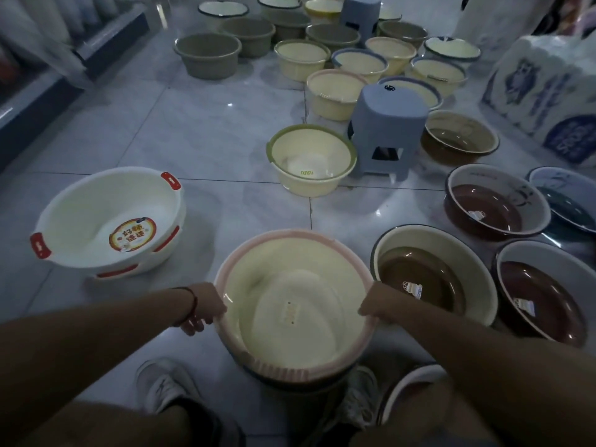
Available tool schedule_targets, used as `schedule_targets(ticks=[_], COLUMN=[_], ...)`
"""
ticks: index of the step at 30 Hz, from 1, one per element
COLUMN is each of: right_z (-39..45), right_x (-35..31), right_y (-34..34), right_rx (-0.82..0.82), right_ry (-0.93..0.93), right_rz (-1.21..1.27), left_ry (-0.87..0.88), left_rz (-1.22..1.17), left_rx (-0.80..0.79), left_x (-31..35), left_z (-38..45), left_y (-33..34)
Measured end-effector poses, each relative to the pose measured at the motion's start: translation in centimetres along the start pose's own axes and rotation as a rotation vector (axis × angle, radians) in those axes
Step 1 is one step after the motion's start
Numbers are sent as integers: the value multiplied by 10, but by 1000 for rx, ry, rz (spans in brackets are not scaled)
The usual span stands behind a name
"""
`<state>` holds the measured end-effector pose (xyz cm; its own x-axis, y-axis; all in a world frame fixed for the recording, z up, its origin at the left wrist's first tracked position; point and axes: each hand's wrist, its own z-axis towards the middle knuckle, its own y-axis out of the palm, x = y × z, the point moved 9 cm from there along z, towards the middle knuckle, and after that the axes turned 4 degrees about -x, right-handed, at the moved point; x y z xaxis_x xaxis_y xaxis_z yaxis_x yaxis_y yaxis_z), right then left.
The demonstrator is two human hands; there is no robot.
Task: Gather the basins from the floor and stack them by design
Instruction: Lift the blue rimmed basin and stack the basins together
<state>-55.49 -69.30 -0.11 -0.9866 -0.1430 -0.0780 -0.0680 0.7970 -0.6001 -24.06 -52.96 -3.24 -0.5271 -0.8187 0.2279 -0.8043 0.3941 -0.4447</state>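
On the left of the tiled floor point(200, 124) we count one stack of white basins point(106, 221) with red handle tabs and a round label inside; three rims show. In the middle, our left hand point(203, 309) and right hand point(379, 304) each curl over opposite sides of the rim of the pink-rimmed cream basin point(290, 304), which sits low between our two shoes atop darker basins. Beyond it stands one green-rimmed cream basin point(311, 159), just beside a grey-blue stool point(387, 124); a second stool point(359, 14) stands farther back among many cream and grey basins, too crowded to count. On the right we count four brown-lined enamel basins point(432, 272) and one blue one point(564, 201).
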Motion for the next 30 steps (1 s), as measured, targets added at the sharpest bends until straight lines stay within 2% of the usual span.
schedule_targets(ticks=[1,3,4,7,9,11,14,17,21,26,30], right_z=[6,18,16,11,2,-10,-32,-51,-58,3,90], right_x=[-9,-11,-13,-32,-47,-65,-87,-98,-103,-95,-106], right_y=[1,-7,-10,-27,-36,-44,-60,-85,-132,-166,-194], right_rx=[20,73,84,225,306,344,392,417,501,454,395], right_ry=[-68,-66,-54,-175,-247,-307,-370,-365,-363,-272,-250], right_rz=[-120,-134,-100,-165,-272,-335,-352,-360,-257,-249,-263], left_ry=[-9,19,63,216,265,302,364,443,483,440,386], left_rz=[60,231,340,647,782,864,891,789,744,743,791], left_rx=[-20,2,44,222,360,416,448,507,536,580,574], left_x=[1,13,23,54,71,90,121,153,178,198,227], left_z=[0,-1,-1,-8,-19,-30,-46,-63,-61,-12,70], left_y=[6,8,4,-17,-37,-52,-68,-85,-100,-136,-167])
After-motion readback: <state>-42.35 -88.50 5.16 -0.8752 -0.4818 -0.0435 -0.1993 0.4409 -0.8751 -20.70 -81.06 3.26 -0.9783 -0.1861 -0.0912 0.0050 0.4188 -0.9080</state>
